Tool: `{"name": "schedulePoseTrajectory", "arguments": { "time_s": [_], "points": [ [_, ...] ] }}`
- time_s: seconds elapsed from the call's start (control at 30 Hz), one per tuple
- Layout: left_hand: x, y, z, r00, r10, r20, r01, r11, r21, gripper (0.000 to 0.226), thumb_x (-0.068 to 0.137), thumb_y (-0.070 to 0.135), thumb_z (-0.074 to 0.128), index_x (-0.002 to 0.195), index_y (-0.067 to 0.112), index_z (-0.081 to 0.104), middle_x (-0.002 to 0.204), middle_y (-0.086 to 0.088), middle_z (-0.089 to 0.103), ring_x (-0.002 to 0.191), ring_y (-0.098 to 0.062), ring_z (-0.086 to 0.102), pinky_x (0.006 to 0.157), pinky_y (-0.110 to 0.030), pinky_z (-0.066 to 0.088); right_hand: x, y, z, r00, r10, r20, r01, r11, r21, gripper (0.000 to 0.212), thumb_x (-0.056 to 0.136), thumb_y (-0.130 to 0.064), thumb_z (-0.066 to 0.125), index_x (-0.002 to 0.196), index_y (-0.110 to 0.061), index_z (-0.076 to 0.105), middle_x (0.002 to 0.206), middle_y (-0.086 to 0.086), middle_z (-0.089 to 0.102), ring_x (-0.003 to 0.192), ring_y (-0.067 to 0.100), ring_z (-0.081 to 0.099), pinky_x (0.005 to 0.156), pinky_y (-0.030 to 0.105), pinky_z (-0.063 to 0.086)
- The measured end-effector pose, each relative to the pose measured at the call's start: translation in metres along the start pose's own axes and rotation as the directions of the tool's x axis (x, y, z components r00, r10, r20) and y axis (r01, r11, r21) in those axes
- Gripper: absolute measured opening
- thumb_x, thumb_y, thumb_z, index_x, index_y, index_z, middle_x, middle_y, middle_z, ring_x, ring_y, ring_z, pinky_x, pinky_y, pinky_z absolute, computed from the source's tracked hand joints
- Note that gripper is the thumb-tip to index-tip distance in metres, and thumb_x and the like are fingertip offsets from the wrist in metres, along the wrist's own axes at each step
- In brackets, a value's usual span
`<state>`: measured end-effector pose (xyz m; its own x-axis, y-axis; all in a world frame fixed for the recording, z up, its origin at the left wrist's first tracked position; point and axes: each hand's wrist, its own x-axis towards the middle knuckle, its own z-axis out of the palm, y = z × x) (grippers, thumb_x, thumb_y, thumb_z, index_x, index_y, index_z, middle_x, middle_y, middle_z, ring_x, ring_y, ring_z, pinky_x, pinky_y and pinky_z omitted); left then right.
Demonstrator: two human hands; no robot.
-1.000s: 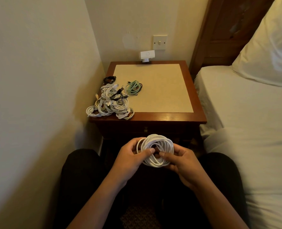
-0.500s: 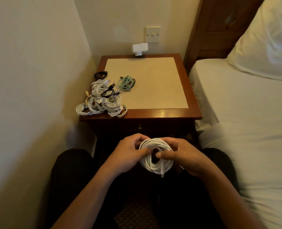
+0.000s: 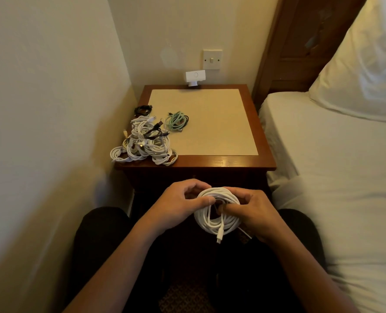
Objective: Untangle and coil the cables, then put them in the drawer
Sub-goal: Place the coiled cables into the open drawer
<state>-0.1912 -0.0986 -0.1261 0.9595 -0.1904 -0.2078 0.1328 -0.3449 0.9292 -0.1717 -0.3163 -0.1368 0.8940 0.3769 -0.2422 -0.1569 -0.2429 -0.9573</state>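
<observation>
Cables are in two places at this moment. One white cable (image 3: 218, 219) is wound into a round coil, and we hold it above the lap, just in front of the bedside surface (image 3: 210, 162). The grip of the left hand (image 3: 178, 206) is clamped on the left side of the coil, with the fingers curled over the strands. The grip of the right hand (image 3: 253, 213) is clamped on the right side, and its thumb goes into the middle hole. One plug end (image 3: 219, 238) hangs free under the coil, so we judge that this coil is nearly finished but its tail is not yet tucked in.

At the front left corner of the surface lies a pile of white cables (image 3: 142, 146) with a dark one across the top. They look like loops heaped on each other, and we cannot tell if every one is neatly coiled. Just behind the pile, a green cable (image 3: 177, 120) and a small black cable (image 3: 143, 109) lie as separate bundles.

We see no cable in the drawer. The drawer itself is lost in the shadow under the surface, so we cannot tell if it is open. In our judgement the coiling is far along, and all of the putting away is left.
</observation>
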Motion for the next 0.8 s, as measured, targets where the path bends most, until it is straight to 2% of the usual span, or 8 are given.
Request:
{"name": "schedulePoseTrajectory", "arguments": {
  "time_s": [0.07,0.13,0.23,0.33,0.43,0.53,0.7,0.8],
  "points": [
    [0.004,-0.008,0.001,0.996,-0.059,-0.064,0.049,0.988,-0.146,0.028,0.092,0.042,0.071,0.118,0.031,0.072,0.114,0.010,0.074,0.108,-0.004,0.068,0.096,-0.029,0.054,0.004,0.003,0.000,0.998,-0.011,-0.062,0.011,1.000,-0.005,0.041,0.085,0.000,0.075,0.113,-0.030,0.079,0.098,0.001,0.080,0.092,0.020,0.077,0.091,0.044,0.060],
    [0.016,-0.025,0.002,0.968,-0.171,-0.181,0.118,0.955,-0.274,0.022,0.097,0.040,0.065,0.114,0.027,0.073,0.112,0.007,0.075,0.107,-0.009,0.069,0.098,-0.035,0.055,0.008,0.005,-0.002,0.992,-0.003,-0.130,0.005,1.000,0.012,0.040,0.083,0.000,0.077,0.109,-0.031,0.080,0.095,0.000,0.080,0.089,0.020,0.077,0.087,0.043,0.060],
    [0.044,-0.060,0.004,0.890,-0.328,-0.317,0.237,0.926,-0.293,0.013,0.101,0.030,0.061,0.104,0.023,0.072,0.106,0.000,0.074,0.104,-0.019,0.070,0.097,-0.039,0.054,0.013,0.007,-0.010,0.983,0.002,-0.181,0.004,0.999,0.035,0.040,0.082,0.001,0.077,0.106,-0.031,0.081,0.094,0.003,0.080,0.088,0.022,0.077,0.087,0.044,0.060],
    [0.077,-0.091,0.009,0.844,-0.419,-0.334,0.347,0.902,-0.256,0.013,0.098,0.030,0.066,0.108,0.022,0.068,0.107,-0.002,0.071,0.102,-0.020,0.068,0.097,-0.042,0.056,0.016,0.004,-0.019,0.978,-0.017,-0.208,0.028,0.998,0.048,0.040,0.083,0.000,0.076,0.108,-0.030,0.081,0.096,0.003,0.080,0.090,0.023,0.077,0.089,0.045,0.060],
    [0.111,-0.110,0.016,0.813,-0.480,-0.331,0.396,0.871,-0.291,0.033,0.092,0.039,0.073,0.115,0.015,0.069,0.101,-0.002,0.073,0.096,-0.019,0.072,0.095,-0.045,0.058,0.019,0.000,-0.027,0.969,-0.014,-0.247,0.036,0.996,0.086,0.038,0.083,-0.001,0.077,0.101,-0.035,0.082,0.090,0.003,0.080,0.080,0.018,0.076,0.070,0.030,0.057],
    [0.135,-0.115,0.024,0.811,-0.498,-0.308,0.329,0.823,-0.463,0.034,0.093,0.033,0.075,0.111,0.005,0.070,0.096,-0.010,0.076,0.087,-0.023,0.075,0.084,-0.039,0.062,0.024,-0.003,-0.033,0.960,-0.004,-0.280,0.039,0.992,0.117,0.037,0.083,-0.003,0.077,0.101,-0.035,0.081,0.086,0.005,0.080,0.074,0.017,0.074,0.058,0.022,0.051],
    [0.141,-0.114,0.025,0.790,-0.519,-0.326,0.328,0.807,-0.491,0.020,0.095,0.028,0.072,0.096,0.008,0.072,0.087,-0.012,0.076,0.075,-0.023,0.075,0.066,-0.028,0.059,0.032,0.000,-0.034,0.955,-0.031,-0.296,0.074,0.988,0.135,0.036,0.083,-0.003,0.077,0.108,-0.028,0.081,0.094,0.004,0.080,0.087,0.021,0.076,0.075,0.033,0.056],
    [0.130,-0.116,0.026,0.782,-0.515,-0.351,0.351,0.829,-0.435,0.020,0.094,0.029,0.072,0.097,0.010,0.076,0.081,-0.008,0.078,0.072,-0.021,0.076,0.062,-0.028,0.055,0.035,-0.003,-0.032,0.948,-0.041,-0.315,0.097,0.982,0.163,0.036,0.081,-0.001,0.078,0.103,-0.029,0.082,0.093,0.005,0.080,0.085,0.021,0.075,0.076,0.037,0.057]
  ]
}}
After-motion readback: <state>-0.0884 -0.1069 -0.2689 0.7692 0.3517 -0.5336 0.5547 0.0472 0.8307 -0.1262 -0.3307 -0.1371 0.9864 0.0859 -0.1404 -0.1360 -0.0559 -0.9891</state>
